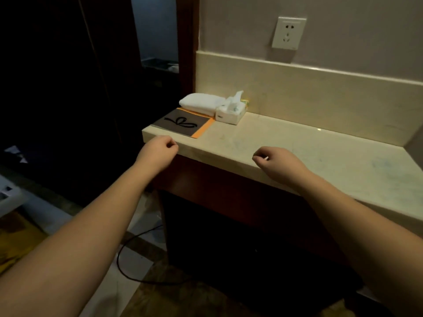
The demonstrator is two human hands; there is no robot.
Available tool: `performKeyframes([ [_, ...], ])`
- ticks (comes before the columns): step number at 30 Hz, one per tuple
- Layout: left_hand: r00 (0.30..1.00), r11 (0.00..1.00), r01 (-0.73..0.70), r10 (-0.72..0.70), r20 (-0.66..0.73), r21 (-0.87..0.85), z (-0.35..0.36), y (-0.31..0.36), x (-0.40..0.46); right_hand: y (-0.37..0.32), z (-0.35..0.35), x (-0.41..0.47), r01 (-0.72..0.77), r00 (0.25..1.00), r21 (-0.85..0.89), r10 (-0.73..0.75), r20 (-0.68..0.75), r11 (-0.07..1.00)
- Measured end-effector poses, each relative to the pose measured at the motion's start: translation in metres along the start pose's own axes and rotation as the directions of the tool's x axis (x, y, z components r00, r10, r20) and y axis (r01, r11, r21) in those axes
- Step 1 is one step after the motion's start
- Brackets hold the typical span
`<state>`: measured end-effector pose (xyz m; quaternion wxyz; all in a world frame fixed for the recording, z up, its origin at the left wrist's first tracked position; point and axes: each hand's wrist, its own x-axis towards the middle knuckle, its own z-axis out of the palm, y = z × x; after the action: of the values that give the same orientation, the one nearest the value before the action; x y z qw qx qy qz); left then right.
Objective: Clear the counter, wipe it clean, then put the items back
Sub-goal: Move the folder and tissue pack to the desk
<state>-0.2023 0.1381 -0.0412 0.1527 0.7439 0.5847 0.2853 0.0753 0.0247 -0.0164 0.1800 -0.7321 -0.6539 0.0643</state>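
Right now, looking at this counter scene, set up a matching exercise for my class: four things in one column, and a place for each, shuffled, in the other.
Things:
1. folded white towel
2. tissue box
3. booklet
4. wall socket

Places:
A. above the backsplash
B. flat at the counter's left end
C. right of the towel
D. far left corner, partly on the booklet

Pairs: 1-D, 2-C, 3-B, 4-A
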Motion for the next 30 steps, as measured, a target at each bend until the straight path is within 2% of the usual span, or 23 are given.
performKeyframes([
  [4,0.996,0.997,0.074,-0.072,-0.051,0.033,-0.002,-0.012,0.041,0.0,-0.006,0.056,-0.069,0.998,0.073,0.067,0.019,0.995],
  [11,0.969,0.929,0.243,-0.217,-0.121,0.28,0.008,-0.009,0.101,0.017,-0.01,0.142,-0.203,0.979,0.212,0.206,0.008,0.956],
  [18,0.905,0.841,0.424,-0.404,-0.132,0.336,0.025,-0.009,0.143,0.026,0.01,0.211,-0.286,0.958,0.412,0.268,0.102,0.865],
  [28,0.869,0.813,0.481,-0.492,-0.055,0.329,0.034,-0.011,0.174,0.023,0.027,0.257,-0.365,0.929,0.563,0.328,0.169,0.742],
  [30,0.869,0.811,0.476,-0.494,-0.037,0.341,0.032,-0.011,0.178,0.022,0.027,0.26,-0.371,0.928,0.532,0.331,0.173,0.761],
])
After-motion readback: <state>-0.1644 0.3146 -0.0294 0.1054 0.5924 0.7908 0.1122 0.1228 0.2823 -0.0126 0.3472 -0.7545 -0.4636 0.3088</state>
